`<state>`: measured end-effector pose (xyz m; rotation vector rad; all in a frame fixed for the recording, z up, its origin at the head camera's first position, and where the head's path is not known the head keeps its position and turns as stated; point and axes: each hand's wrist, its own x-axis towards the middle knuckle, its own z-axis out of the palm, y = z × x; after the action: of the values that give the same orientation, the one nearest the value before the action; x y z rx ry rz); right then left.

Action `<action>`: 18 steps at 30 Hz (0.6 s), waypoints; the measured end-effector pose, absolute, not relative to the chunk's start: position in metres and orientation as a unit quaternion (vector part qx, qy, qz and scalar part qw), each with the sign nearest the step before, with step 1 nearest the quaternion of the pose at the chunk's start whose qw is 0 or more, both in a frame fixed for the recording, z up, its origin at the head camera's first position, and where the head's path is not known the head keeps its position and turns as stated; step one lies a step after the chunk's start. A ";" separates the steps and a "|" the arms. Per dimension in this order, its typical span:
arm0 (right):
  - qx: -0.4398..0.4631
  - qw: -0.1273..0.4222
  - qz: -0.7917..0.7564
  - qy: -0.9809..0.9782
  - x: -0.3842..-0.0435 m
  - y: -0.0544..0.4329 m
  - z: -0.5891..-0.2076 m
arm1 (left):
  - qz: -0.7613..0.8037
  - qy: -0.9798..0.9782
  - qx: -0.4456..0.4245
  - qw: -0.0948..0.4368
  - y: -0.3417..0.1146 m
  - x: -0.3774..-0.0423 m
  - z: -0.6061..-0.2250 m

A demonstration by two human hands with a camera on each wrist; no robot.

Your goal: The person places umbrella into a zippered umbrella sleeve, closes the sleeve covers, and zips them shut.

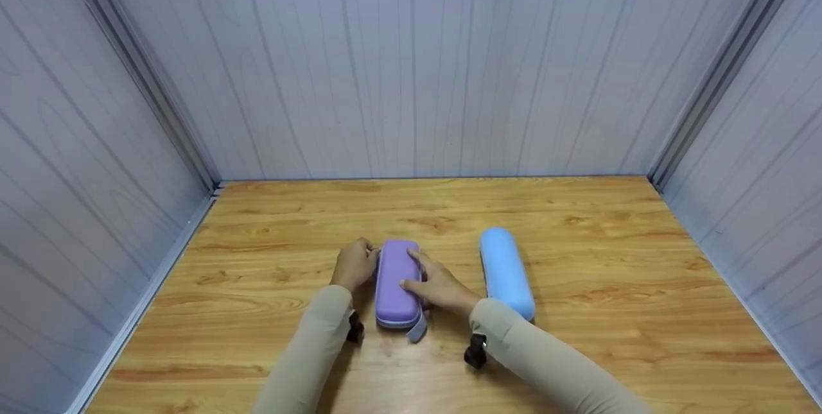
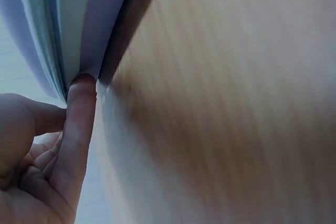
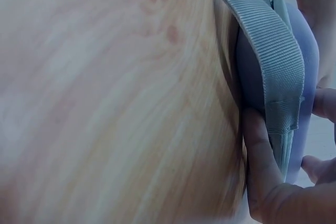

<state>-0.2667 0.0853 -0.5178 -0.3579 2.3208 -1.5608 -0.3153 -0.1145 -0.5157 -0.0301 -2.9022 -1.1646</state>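
A purple zippered hard case lies lengthwise on the wooden table, between the two hands. My right hand grips it from the right side, thumb on top and a finger low along its side in the right wrist view. A grey strap loop hangs at the near right end. At the far left corner, my left hand pinches at the zipper seam with thumb and forefinger; any zipper pull there is hidden. The case looks zipped along the parts that show.
To the right lies a light blue hard case, partly behind the right forearm. The wooden table is bounded by a pale back wall and side walls. A dark wrist device sits under the right sleeve.
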 end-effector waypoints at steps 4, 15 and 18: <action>-0.125 0.163 -0.547 0.812 -0.267 0.086 -0.517 | -0.358 -0.934 -0.019 0.006 -0.113 -0.318 -0.514; -0.112 0.176 -0.566 0.798 -0.264 0.082 -0.514 | -0.371 -0.925 -0.076 0.017 -0.123 -0.309 -0.518; -0.111 0.177 -0.563 0.799 -0.263 0.082 -0.514 | -0.379 -0.923 -0.071 -0.006 -0.126 -0.307 -0.519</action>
<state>-0.2630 0.0817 -0.5144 -0.3153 2.2623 -1.5940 -0.3067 -0.1258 -0.5186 -0.2236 -2.9091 -1.1952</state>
